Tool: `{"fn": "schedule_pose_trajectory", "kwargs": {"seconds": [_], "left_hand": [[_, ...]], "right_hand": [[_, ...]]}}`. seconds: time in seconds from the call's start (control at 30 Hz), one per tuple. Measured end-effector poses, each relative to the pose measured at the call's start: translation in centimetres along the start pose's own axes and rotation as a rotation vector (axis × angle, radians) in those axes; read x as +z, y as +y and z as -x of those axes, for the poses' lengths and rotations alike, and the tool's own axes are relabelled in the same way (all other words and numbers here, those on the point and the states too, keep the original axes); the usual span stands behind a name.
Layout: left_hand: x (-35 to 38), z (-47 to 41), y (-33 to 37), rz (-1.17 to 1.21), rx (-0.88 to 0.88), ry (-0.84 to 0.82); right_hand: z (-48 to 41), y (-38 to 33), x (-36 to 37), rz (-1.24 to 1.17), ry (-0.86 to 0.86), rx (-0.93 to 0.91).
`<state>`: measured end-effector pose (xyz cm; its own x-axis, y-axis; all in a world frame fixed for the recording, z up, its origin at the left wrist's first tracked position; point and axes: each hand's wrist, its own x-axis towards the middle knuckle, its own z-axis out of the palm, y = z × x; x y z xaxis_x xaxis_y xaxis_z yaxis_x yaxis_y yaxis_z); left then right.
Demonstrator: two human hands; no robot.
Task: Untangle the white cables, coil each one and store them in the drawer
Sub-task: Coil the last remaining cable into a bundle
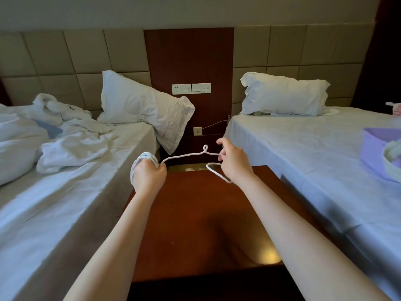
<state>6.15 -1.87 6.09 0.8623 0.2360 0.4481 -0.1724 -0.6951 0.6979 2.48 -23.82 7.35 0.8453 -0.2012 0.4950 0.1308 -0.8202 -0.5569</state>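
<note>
My left hand (147, 177) grips a bundle of white cable coils (145, 158) wound round its fingers. From it a white cable strand (184, 156) runs right with a small kink in the middle to my right hand (233, 164), which pinches it. The loose cable end (217, 172) loops below that hand. Both hands hover over the dark wooden nightstand (195, 213) between two beds. No drawer is visible.
The left bed (76, 192) holds rumpled white towels and a pillow (141, 105). On the right bed (314, 153) lie a pillow and a lilac basket (373, 153). Wall sockets (191, 89) and a thin plugged wire (214, 123) sit on the wood panel behind.
</note>
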Motion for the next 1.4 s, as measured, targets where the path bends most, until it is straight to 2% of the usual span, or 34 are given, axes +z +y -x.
{"fn": "schedule_pose_trajectory", "kwargs": {"seconds": [0.1, 0.3, 0.37, 0.43, 0.67, 0.73, 0.8, 0.93, 1.03, 1.1, 1.2, 1.3, 1.4], "left_hand": [[-0.3, 0.0, -1.3, -0.040, -0.101, 0.011], [0.7, 1.0, -1.3, -0.041, -0.048, 0.001], [0.8, 1.4, -1.2, -0.055, -0.003, -0.005], [0.8, 1.7, -1.3, -0.084, 0.040, -0.001], [1.3, 3.1, -1.0, -0.179, 0.149, -0.021], [1.3, 3.4, -0.7, -0.175, 0.199, -0.026], [1.2, 3.5, -0.5, -0.164, 0.238, -0.022], [1.4, 3.6, 0.0, -0.150, 0.282, -0.050], [1.9, 4.0, 0.4, -0.033, 0.304, -0.097], [2.2, 4.3, 0.7, 0.113, 0.186, -0.210], [1.7, 4.9, 1.2, 0.458, 0.013, -0.505], [0.6, 5.5, 1.5, 0.685, 0.073, -0.829], [0.2, 5.8, 2.2, 0.875, 0.180, -1.056]], "right_hand": [[-0.1, 1.1, -0.5, 0.082, 0.069, 0.043], [0.0, 1.3, 1.1, 0.356, 0.166, 0.016], [0.1, 1.3, 1.3, 0.346, 0.083, 0.088], [0.4, 1.0, 1.5, 0.338, -0.091, 0.153], [1.3, -0.3, 2.9, -0.282, -0.258, 0.396], [1.4, -0.7, 3.0, -0.361, -0.276, 0.409], [1.1, -0.7, 3.1, -0.339, -0.191, 0.414], [0.0, -0.8, 3.5, -0.313, 0.123, 0.391], [-0.4, -1.7, 3.2, -0.335, 0.370, 0.166], [-0.9, -2.2, 2.8, -0.301, 0.446, 0.005], [-1.5, -2.3, 2.6, -0.232, 0.450, -0.169], [-1.7, -2.0, 2.2, -0.174, 0.400, -0.243], [-1.0, -1.3, 2.7, -0.181, 0.227, -0.254]]}}
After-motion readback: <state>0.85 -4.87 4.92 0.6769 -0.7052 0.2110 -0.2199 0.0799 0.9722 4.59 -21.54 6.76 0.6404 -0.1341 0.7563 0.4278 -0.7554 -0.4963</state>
